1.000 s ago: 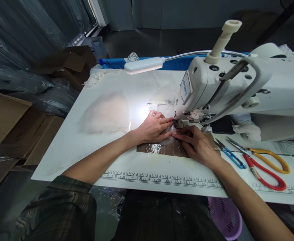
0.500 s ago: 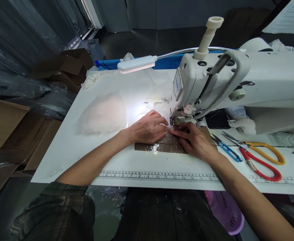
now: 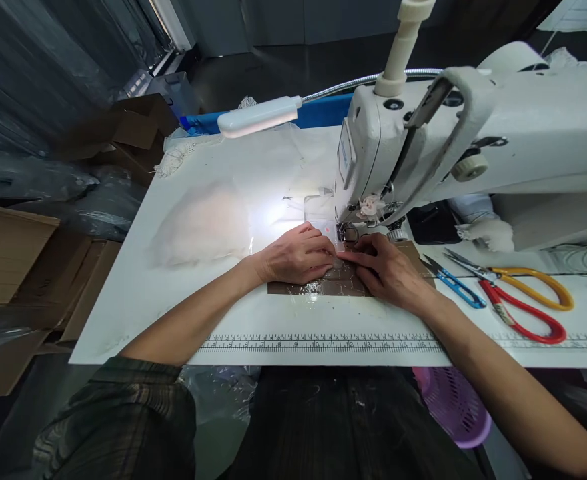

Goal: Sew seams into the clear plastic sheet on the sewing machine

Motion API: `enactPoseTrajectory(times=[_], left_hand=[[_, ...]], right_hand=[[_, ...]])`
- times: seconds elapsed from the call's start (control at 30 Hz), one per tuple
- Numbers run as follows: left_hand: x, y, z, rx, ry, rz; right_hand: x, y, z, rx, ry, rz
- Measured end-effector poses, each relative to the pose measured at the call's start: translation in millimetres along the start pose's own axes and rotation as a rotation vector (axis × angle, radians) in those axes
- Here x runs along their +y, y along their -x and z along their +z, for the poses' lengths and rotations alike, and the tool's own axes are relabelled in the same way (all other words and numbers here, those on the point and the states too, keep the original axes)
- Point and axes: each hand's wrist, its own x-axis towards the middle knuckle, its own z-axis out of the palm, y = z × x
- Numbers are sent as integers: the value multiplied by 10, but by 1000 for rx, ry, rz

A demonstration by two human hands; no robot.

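Just beyond the printed ruler [image 3: 323, 343] on the worktop's [image 3: 173, 280] front edge lies a glossy brown patch [image 3: 293, 288], its long axis running left to right, parallel to that ruler. A crinkled clear film [image 3: 318, 215] lies over it and reaches away from the person, under the presser foot [image 3: 347, 233]. The left hand [image 3: 298, 257] and right hand [image 3: 388, 270] grasp nothing: both press flat on the film, fingers loosely extended, tips almost meeting just before the foot of the white sewing machine [image 3: 473, 133].
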Motion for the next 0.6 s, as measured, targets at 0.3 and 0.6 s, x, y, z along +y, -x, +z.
enactPoseTrajectory(times=[0.3, 0.6], left_hand=[[13, -3, -4, -83, -29, 40], [31, 4, -66, -179, 13, 50]], right_hand=[[-6, -10, -1, -11, -14, 12], [-3, -13, -4, -9, -5, 8]])
